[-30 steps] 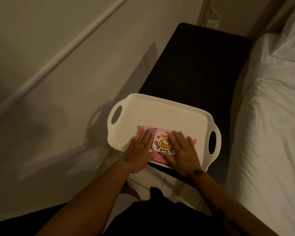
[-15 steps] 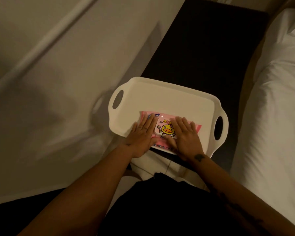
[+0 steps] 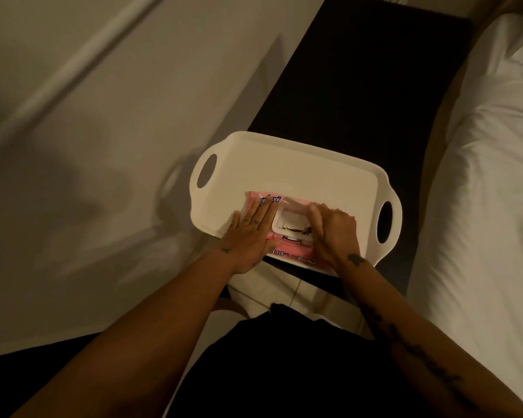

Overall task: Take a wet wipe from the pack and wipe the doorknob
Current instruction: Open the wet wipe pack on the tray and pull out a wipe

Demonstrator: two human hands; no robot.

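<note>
A pink wet-wipe pack (image 3: 287,251) lies at the near edge of a white handled tray (image 3: 287,167). Its sticker flap is peeled back, and the white opening (image 3: 290,226) shows in the middle. My left hand (image 3: 251,236) lies flat on the pack's left end, fingers straight, pressing it down. My right hand (image 3: 332,230) is curled over the pack's right side with its fingertips pinched on the peeled flap at the opening's edge. No doorknob is in view.
The tray rests on a dark narrow bench (image 3: 369,86) between a pale wall (image 3: 118,146) on the left and a bed with white sheets (image 3: 489,191) on the right. Light floor tiles (image 3: 284,297) show below the tray's near edge.
The duck-printed flap was closed under both flat hands. Now my right hand has curled and peeled the flap back, baring the white opening. My left hand stays flat on the pack.
</note>
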